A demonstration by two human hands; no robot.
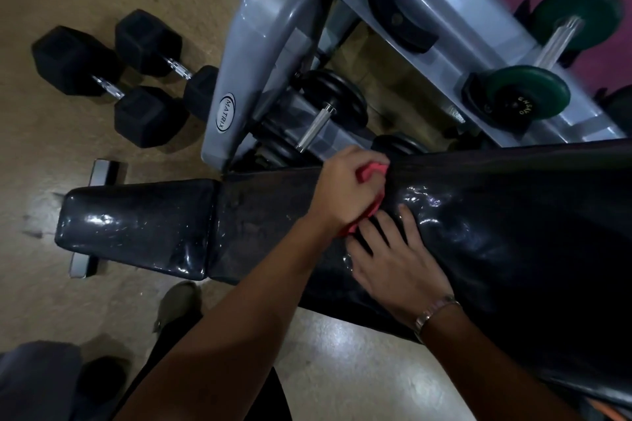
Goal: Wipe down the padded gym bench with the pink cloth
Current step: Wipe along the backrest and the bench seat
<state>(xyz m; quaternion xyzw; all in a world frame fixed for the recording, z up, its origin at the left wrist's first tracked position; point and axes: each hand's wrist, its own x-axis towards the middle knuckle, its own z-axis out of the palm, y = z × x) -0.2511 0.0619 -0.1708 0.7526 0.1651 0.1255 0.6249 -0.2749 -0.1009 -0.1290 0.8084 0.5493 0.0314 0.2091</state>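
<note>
The black padded gym bench (496, 232) runs from the left to the right of the view, with a short seat pad (136, 229) at its left end and a long back pad on the right. My left hand (345, 191) presses the crumpled pink cloth (371, 169) against the far side of the long pad, near the gap between the pads. The cloth shows above and below my fingers. My right hand (393, 260) lies flat on the pad just beside it, fingers spread, holding nothing. A bracelet (434, 311) sits on that wrist.
A grey Matrix dumbbell rack (239, 55) stands right behind the bench, holding black and green round dumbbells (526, 96). Two black hex dumbbells (113, 79) lie on the tan floor at the left. My shoes (178, 301) are on the floor below the seat pad.
</note>
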